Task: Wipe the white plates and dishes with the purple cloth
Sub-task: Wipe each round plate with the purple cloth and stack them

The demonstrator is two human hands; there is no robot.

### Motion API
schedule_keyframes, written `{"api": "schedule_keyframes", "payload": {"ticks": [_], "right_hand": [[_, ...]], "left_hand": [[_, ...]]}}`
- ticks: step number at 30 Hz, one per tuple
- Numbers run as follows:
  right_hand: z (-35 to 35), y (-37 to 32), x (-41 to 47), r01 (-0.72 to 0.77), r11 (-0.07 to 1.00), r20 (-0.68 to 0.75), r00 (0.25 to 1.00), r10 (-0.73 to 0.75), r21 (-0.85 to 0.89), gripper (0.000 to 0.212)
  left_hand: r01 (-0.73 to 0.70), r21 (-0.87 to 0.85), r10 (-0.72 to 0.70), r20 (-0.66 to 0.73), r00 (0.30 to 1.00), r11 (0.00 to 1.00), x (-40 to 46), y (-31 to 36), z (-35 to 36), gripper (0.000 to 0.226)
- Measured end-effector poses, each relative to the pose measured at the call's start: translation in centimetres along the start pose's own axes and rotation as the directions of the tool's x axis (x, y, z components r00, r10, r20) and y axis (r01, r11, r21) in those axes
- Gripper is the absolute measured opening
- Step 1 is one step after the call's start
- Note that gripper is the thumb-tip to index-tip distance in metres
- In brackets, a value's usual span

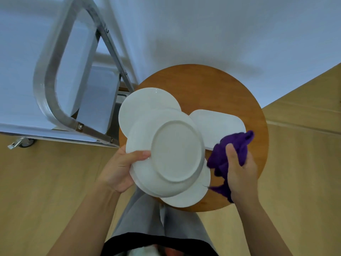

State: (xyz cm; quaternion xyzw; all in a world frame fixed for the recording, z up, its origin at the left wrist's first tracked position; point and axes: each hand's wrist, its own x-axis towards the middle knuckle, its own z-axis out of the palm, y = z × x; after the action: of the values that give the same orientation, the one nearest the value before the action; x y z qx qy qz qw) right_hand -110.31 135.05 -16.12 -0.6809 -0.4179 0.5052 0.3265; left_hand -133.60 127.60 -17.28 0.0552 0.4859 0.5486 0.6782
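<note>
My left hand (120,169) grips the left rim of a white round plate (173,152), held bottom-up above the round wooden table (221,85), thumb lying on its underside. My right hand (239,169) holds the bunched purple cloth (238,145) just right of that plate, apart from it. Below the held plate lies another white plate (195,196) at the table's near edge. A third round white plate (142,106) rests at the table's left. A white rectangular dish (219,124) lies behind the cloth.
A metal-framed cart (55,71) with white shelves and a caster wheel stands to the left of the table. A white wall rises behind. Wooden floor (295,163) surrounds the table. My grey trouser legs (147,218) are under the table's near edge.
</note>
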Motion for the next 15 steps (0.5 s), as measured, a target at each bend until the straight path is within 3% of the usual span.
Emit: {"api": "schedule_keyframes", "payload": {"ticks": [3,6,8,9,11,12,13,15], "right_hand": [[1.1,-2.3,-0.7,0.210,0.977,0.189,0.959,-0.210,0.019,0.022],[3.4,-4.9,-1.2,0.450,0.892,0.566,0.747,-0.349,-0.043,0.018],[4.6,-5.5,-0.9,0.729,0.660,0.763,0.529,-0.372,-0.183,0.037],[5.0,-5.6,-0.3,0.822,0.512,0.811,0.467,-0.353,-0.250,0.047],[5.3,-6.0,1.1,0.891,0.324,0.838,0.424,-0.344,-0.318,0.057],[5.2,-6.2,1.7,0.894,0.306,0.828,0.427,-0.363,-0.327,0.060],[5.1,-6.4,2.4,0.878,0.350,0.807,0.451,-0.380,-0.326,0.062],[4.7,-6.4,3.3,0.778,0.564,0.746,0.545,-0.383,-0.278,0.061]], "left_hand": [[-0.005,0.149,0.000,0.032,0.999,0.989,0.4,0.7,0.9,0.036],[-0.019,0.297,-0.016,0.115,0.993,0.955,0.4,1.1,2.7,0.040],[-0.049,0.367,-0.017,0.176,0.984,0.929,0.2,1.1,3.6,0.043],[-0.065,0.388,-0.012,0.191,0.981,0.920,0.0,1.2,4.0,0.047],[-0.069,0.411,-0.016,0.200,0.980,0.909,-0.4,1.6,4.4,0.048],[-0.069,0.422,-0.030,0.222,0.975,0.904,-0.7,1.8,4.5,0.043],[-0.063,0.434,-0.051,0.247,0.968,0.899,-1.0,1.9,4.7,0.037],[-0.049,0.436,-0.079,0.271,0.959,0.899,-1.6,2.1,4.9,0.035]]}}
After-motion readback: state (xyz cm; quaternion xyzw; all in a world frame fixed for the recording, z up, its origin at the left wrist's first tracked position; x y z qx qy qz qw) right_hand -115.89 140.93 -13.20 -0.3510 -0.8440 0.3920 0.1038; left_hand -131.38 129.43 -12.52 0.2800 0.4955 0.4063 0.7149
